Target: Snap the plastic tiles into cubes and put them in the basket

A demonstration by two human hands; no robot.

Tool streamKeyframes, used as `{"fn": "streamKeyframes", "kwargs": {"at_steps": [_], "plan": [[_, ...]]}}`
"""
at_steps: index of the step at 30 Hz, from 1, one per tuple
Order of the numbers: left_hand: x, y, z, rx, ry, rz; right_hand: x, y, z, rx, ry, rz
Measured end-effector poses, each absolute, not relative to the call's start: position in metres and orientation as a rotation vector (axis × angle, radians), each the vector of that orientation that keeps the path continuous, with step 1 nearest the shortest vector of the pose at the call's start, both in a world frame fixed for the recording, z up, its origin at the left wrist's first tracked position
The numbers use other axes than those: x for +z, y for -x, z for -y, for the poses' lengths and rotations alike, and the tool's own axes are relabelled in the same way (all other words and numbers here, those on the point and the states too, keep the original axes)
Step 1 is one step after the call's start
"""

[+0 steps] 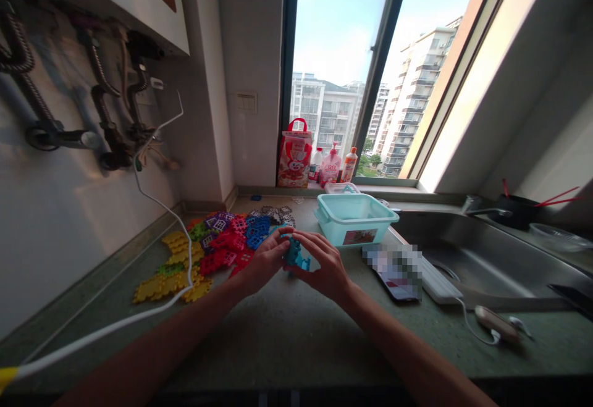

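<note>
Both of my hands meet over the middle of the counter around light-blue plastic building pieces. My left hand has its fingers closed on their left side. From the right, my right hand curls over them, its fingertips at the top and its thumb below. Part of the pieces is hidden by my fingers. Just left of my hands lie loose notched plastic pieces: red ones, blue ones, yellow ones, and purple, green and grey ones further back.
A mint-green plastic bin stands behind my right hand. A phone and a white box lie by the steel sink. A white cable crosses the left side. A red bag and bottles stand by the window.
</note>
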State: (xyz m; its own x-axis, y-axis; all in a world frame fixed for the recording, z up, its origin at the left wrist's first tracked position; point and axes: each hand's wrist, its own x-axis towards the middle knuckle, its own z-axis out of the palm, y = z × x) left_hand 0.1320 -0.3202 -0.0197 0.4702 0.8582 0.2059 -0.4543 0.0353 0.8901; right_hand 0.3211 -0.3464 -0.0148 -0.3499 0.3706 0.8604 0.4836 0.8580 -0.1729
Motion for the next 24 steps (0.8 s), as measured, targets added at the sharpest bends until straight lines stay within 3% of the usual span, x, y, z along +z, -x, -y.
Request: {"fn": "streamKeyframes", "kwargs": {"at_steps": [9, 24], "plan": [[-0.019, -0.128, 0.315, 1.11, -1.61, -0.756, -0.024, -0.325, 0.338, -0.023, 0.754, 1.925], [-0.017, -0.12, 0.312, 0.972, -1.317, -0.767, -0.024, -0.333, 0.335, -0.05, 0.708, 2.005]]}}
